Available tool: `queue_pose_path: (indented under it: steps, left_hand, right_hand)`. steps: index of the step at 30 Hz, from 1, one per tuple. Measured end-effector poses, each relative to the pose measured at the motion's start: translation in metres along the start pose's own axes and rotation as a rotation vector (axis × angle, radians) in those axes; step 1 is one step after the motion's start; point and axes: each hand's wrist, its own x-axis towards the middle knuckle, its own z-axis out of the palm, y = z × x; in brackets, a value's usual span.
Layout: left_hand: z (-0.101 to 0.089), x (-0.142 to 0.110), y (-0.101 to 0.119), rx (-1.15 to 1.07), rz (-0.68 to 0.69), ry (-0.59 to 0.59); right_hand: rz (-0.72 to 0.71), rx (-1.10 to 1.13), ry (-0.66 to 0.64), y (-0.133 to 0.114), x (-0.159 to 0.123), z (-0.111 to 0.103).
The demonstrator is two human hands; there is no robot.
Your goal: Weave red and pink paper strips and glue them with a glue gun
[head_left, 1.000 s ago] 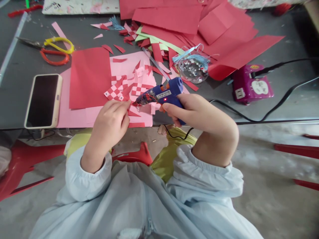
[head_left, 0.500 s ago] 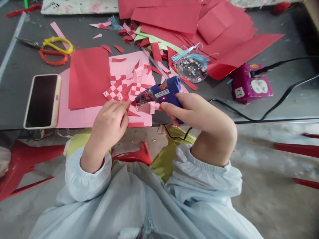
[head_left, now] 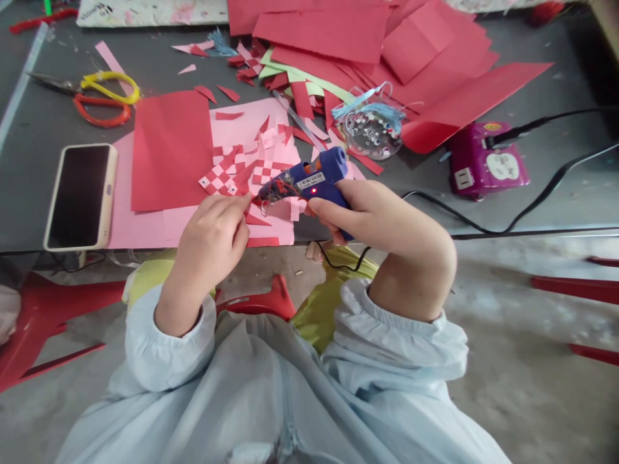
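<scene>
Head cam: we're seeing dark table (head_left: 164,71) w/ pink sheets (head_left: 145,229) lying on it. Our R hand (head_left: 355,209) is wrapping closed round glue gun (head_left: 329,169). Our L hand (head_left: 213,235) is curling its fingers beside checkered pcs (head_left: 221,179), tips touching red scrap (head_left: 254,201) at nozzle (head_left: 261,196); can't tell if pinching.

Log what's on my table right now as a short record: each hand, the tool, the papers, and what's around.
Right hand: holds the glue gun
Left hand: on the papers, fingertips close to the gun's nozzle; grip unclear
Gun light: red, lit
Under the work: pink paper
Woven pieces: red and pink check, just beyond the left hand
Left side: phone, with scissors beyond it
Right side: purple box, plug in it
Far side: stacked red paper
</scene>
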Motion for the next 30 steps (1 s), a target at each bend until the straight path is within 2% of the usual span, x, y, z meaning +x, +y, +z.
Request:
queue_pose_path:
  steps: [7, 14, 21, 30]
  left_hand:
    - [0.0006, -0.0006, -0.0004, -0.012, -0.005, 0.005]
    - [0.0008, -0.0013, -0.0004, 0.004, 0.008, 0.002]
    - [-0.0003, -0.0011, 0.0004, -0.019, -0.005, -0.004]
    - [0.0009, -0.0014, -0.0006, -0.012, -0.012, -0.01]
  right_hand:
    - [0.009, -0.007, -0.016, 0.0016, -0.0041, -0.0063]
    - [0.011, -0.02, 0.014, -0.0027, 0.0, 0.0002]
    - [0.033, -0.02, -0.015, -0.0009, -0.005, -0.008]
    - [0.026, -0.029, 0.005, -0.0032, 0.0001, -0.0018]
